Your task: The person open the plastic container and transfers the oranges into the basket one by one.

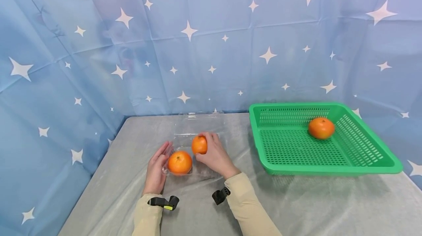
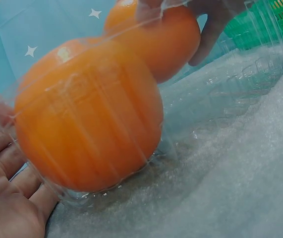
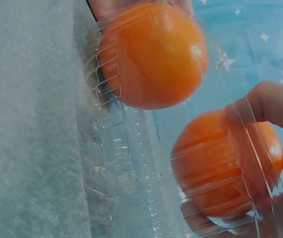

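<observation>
My right fingers [image 1: 211, 141] clamped one orange [image 1: 198, 145], left fingers [image 1: 160, 151] relaxed beside the clear container [image 1: 205, 170]; a rushed release could've knocked the other orange [image 1: 180, 163] sitting inside it!

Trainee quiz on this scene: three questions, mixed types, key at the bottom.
1. Count: how many orange fruits lie in the green basket?
2. True or false: the left hand is inside the green basket.
3. Multiple choice: what does the right hand hold?
A) the left hand
B) an orange fruit
C) the green basket

Key:
1. One.
2. False; it is at the side of the clear container.
3. B.
</observation>
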`<state>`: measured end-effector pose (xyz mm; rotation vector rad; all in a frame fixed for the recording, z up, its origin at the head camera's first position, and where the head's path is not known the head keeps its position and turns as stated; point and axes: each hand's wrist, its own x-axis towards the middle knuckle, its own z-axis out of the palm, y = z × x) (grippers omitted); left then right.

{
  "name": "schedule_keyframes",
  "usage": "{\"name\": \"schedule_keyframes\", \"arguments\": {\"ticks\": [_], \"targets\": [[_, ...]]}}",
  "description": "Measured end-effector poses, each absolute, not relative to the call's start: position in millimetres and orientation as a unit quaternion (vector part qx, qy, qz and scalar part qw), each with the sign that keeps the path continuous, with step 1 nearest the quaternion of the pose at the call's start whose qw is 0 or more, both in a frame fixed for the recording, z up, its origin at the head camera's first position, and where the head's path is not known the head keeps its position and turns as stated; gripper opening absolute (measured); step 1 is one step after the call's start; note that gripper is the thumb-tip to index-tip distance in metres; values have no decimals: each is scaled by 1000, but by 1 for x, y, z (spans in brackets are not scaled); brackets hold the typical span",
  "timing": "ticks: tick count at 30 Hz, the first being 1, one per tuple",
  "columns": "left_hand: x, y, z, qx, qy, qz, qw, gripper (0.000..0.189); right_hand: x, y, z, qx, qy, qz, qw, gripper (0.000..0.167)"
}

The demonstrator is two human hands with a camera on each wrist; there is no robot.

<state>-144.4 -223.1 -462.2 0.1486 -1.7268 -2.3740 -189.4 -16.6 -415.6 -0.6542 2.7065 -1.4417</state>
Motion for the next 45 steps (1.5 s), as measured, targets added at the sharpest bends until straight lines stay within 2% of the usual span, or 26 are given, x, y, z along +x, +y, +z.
{"name": "schedule_keyframes", "arguments": {"ticks": [8,45], "targets": [[-145,-223,-461,52,-581,-807,95,50,-190,-15,-414,-210,861,-462,-13,55],[-143,-225,-462,44,-588,-802,93,49,-190,-8,-403,-216,845,-489,-24,55]]}}
